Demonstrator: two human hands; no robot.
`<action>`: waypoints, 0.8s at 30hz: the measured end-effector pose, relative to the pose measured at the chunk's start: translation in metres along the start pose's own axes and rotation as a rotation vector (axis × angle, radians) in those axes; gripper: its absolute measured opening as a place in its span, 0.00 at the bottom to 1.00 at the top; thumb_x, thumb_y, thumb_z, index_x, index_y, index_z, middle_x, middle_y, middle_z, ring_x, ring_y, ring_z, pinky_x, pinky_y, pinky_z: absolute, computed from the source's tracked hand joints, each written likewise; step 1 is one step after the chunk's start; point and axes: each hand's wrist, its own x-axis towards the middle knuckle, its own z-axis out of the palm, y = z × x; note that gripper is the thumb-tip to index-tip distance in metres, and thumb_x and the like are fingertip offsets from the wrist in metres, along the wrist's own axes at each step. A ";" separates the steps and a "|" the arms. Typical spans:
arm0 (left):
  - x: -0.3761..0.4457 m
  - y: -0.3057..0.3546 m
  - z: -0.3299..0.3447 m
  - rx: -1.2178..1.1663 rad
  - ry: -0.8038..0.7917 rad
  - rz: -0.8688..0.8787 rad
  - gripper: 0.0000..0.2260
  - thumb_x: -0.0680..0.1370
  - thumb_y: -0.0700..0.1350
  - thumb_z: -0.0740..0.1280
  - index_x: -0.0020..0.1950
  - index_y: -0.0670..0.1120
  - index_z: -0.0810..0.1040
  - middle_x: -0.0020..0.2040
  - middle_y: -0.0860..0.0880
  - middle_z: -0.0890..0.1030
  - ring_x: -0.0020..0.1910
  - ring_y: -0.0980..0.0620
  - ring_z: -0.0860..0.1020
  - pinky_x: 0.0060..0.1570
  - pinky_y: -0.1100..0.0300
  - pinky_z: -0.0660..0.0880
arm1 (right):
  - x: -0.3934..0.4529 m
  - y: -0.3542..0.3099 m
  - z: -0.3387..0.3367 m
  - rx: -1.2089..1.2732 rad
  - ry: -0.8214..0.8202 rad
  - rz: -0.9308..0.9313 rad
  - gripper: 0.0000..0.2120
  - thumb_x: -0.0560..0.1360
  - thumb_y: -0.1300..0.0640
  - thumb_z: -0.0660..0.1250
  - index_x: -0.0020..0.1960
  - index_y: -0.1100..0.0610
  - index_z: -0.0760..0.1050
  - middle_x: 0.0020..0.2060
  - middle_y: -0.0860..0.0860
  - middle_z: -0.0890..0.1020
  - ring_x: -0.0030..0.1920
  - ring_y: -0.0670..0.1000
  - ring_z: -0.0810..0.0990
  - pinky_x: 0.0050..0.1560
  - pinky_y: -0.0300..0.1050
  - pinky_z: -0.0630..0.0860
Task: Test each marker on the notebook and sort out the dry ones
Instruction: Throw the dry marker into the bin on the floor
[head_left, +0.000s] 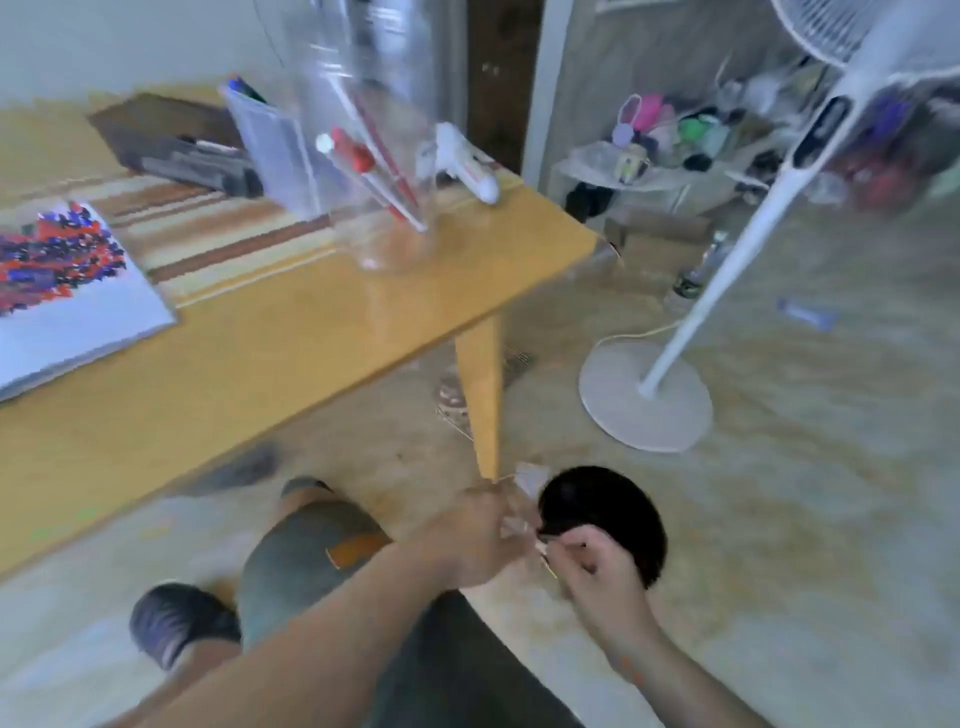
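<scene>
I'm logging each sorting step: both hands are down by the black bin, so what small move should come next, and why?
Probably let go over the black bin: both the left hand and right hand pinch something small and blurred there, while untested markers wait in the clear jar.

Wooden table with notebook, jar

Legible text: none is showing; the whole frame is blurring.
Notebook, left edge of frame: is carrying only red, blue and black scribbles, no words.
Markers, upper centre: any printing is smearing beyond reading.
</scene>
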 end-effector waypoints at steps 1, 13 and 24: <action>0.008 -0.007 0.017 0.078 -0.079 -0.067 0.14 0.82 0.53 0.65 0.68 0.55 0.77 0.63 0.53 0.74 0.59 0.57 0.74 0.65 0.64 0.68 | 0.006 0.037 -0.006 -0.082 0.004 0.111 0.10 0.80 0.61 0.70 0.41 0.52 0.78 0.31 0.51 0.80 0.31 0.48 0.76 0.34 0.49 0.74; -0.001 -0.027 0.015 -0.011 0.063 -0.156 0.07 0.81 0.54 0.62 0.56 0.61 0.79 0.47 0.62 0.79 0.46 0.59 0.79 0.51 0.60 0.76 | 0.053 0.141 -0.048 -0.520 -0.147 0.442 0.11 0.78 0.54 0.65 0.61 0.50 0.72 0.47 0.54 0.82 0.41 0.52 0.81 0.38 0.45 0.75; -0.126 0.023 -0.131 -0.001 0.150 0.237 0.11 0.81 0.54 0.69 0.63 0.61 0.78 0.51 0.57 0.81 0.45 0.61 0.80 0.50 0.61 0.79 | 0.043 -0.179 0.008 -0.679 -0.722 -0.412 0.07 0.79 0.46 0.67 0.56 0.43 0.79 0.45 0.44 0.81 0.43 0.50 0.80 0.48 0.50 0.79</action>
